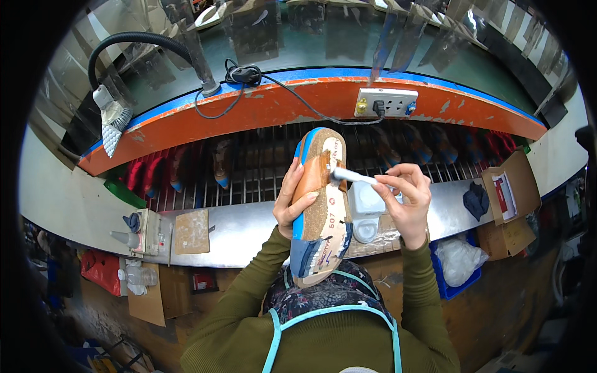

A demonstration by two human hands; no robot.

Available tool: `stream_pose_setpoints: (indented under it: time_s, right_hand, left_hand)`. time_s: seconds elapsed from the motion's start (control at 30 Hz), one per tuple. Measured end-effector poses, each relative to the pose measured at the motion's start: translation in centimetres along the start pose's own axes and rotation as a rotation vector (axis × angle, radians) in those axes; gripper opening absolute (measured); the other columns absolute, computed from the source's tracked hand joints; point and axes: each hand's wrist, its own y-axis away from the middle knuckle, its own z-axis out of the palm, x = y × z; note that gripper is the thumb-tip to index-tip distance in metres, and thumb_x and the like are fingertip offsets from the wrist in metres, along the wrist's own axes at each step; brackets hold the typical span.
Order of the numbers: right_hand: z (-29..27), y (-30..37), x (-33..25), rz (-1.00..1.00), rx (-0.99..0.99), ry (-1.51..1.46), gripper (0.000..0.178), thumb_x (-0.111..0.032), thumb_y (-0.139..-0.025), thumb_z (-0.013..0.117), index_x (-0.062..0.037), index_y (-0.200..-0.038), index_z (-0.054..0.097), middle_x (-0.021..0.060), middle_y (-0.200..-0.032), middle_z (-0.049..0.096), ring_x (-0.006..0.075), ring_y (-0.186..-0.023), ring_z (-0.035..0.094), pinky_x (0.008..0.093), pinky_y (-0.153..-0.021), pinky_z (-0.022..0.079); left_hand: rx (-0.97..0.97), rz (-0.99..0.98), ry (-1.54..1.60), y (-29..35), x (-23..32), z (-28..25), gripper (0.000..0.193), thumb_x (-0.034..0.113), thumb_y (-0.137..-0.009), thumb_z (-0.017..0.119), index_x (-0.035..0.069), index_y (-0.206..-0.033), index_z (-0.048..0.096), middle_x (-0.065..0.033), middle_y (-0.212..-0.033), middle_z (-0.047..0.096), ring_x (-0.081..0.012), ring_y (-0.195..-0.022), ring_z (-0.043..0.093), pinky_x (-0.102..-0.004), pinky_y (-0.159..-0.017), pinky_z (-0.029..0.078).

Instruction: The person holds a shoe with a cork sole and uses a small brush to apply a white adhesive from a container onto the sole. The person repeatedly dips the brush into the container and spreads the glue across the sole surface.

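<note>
My left hand (292,196) is closed around the side of a shoe (317,217), its underside turned up toward me. The shoe has a pale strip down the middle with cork-like patches beside it, a bright blue edge, an orange-brown band and a dark blue band near the lower end. Between the thumb and fingers of my right hand (405,198) is a small white-handled brush (356,176). Its dark bristles meet the shoe at the orange-brown band. Below the brush, partly behind the shoe, stands a white plastic container (367,205) with a round opening.
A metal ledge (236,230) carries a board (192,232). Beyond it, several shoes (222,163) lie on a rack under an orange beam (286,102) with a power strip (387,103). A brush on a hose (112,118) hangs left. Right are a cardboard box (519,183) and blue bin (452,289).
</note>
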Motion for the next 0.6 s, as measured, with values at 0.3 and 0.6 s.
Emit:
stream_pose_setpoints:
  time_s: [0.3, 0.6]
  right_hand:
    - [0.2, 5.2, -3.4, 0.256, -0.073, -0.205, 0.015, -0.017, -0.076, 0.081, -0.0089, -0.089, 0.078, -0.001, -0.086, 0.063, 0.0061, -0.058, 0.048, 0.027, -0.076, 0.032]
    - [1.4, 2.3, -2.1, 0.165, -0.002, -0.12, 0.016, -0.015, -0.076, 0.081, -0.009, -0.09, 0.077, -0.0005, -0.089, 0.062, 0.0084, -0.063, 0.049, 0.0281, -0.074, 0.032]
  left_hand:
    - [0.06, 0.024, -0.08, 0.8, -0.7, -1.0, 0.045, 0.011, -0.073, 0.08, 0.021, -0.112, 0.059, -0.018, -0.141, 0.047, -0.048, -0.132, 0.041, -0.0558, -0.106, 0.043]
    - [0.002, 0.016, -0.013, 0.7, 0.7, -0.8, 0.041, 0.009, -0.073, 0.077, 0.021, -0.108, 0.059, -0.0181, -0.139, 0.049, -0.0485, -0.132, 0.042, -0.059, -0.107, 0.04]
